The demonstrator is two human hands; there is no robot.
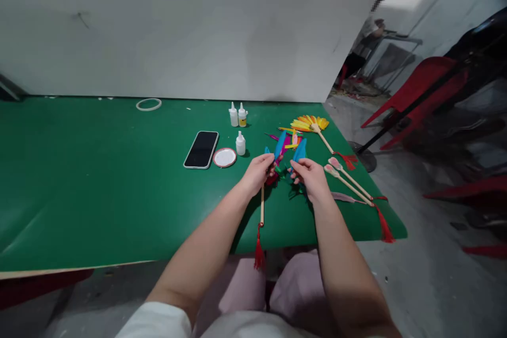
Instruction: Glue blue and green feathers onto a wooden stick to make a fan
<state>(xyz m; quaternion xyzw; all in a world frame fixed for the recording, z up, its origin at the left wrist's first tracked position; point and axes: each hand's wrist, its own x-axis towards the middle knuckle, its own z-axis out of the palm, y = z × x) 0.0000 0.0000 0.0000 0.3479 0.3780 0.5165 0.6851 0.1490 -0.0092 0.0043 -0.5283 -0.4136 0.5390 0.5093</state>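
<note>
My left hand [258,173] is closed, its thumb and fingers pinching a blue feather [280,144] that points up and away. A second blue feather [300,149] is gripped between the thumb and fingers of my right hand [309,175]. Beneath my left hand a wooden handle [262,206] comes out toward me, ending in a red tassel [259,256] over the table edge. Whether that hand also touches the handle is hidden. Magenta, green and other coloured feathers lie loosely between and beyond my hands, partly covered.
On the green table [99,185] are a phone [202,149], a small white dish [224,157], several squeeze bottles [240,144] and a white ring [149,104]. A yellow feather fan [310,123] and two bare fan handles [350,185] lie right. A white board [178,31] stands behind.
</note>
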